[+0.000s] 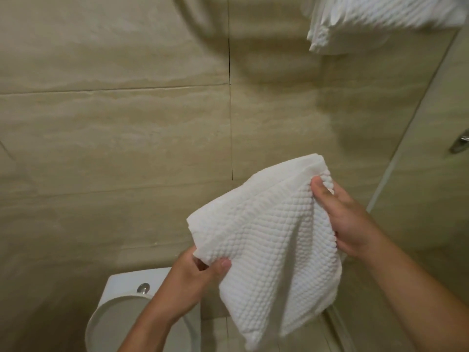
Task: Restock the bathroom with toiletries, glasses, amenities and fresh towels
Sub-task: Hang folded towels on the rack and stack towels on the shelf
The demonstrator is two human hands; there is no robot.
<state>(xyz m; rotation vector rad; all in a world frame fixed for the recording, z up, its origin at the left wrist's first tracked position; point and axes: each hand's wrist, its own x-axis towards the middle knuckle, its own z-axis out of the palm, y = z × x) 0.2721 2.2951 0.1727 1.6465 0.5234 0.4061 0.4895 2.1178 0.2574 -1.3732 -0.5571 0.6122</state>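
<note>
White, waffle-textured cloth is being held up in front of the beige tiled wall (114, 123): a folded towel (266, 232), several layers thick, is being gripped by both hands in the lower right of the head view. Its lower left corner is being pinched by the left hand (198, 278), with the thumb being pressed onto the upper face of the cloth and the other fingers being curled underneath, mostly hidden by the fabric. Its upper right edge is being clasped by the right hand (347, 219); the thumb is being laid on the textured face near the top corner, and the remaining fingers are being wrapped behind the towel, out of sight. The towel is being carried tilted, its smooth folded border being turned up and to the left, while its loose lower end is being left to hang down between the two forearms.

In the top right corner, a second white towel (380, 13) of the same weave is being shown, blurred, high against the wall; what it is being supported by cannot be told. It is being seen well apart from the held towel.

Below the left forearm, a white toilet cistern (121, 283) with a round chrome flush button (143, 288) is being seen against the wall, and the rounded toilet lid (109, 318) is being partly covered by that arm. At the right edge, a pale panel (431, 199) with a small metal fitting (460, 143) is being cut off by the frame.
</note>
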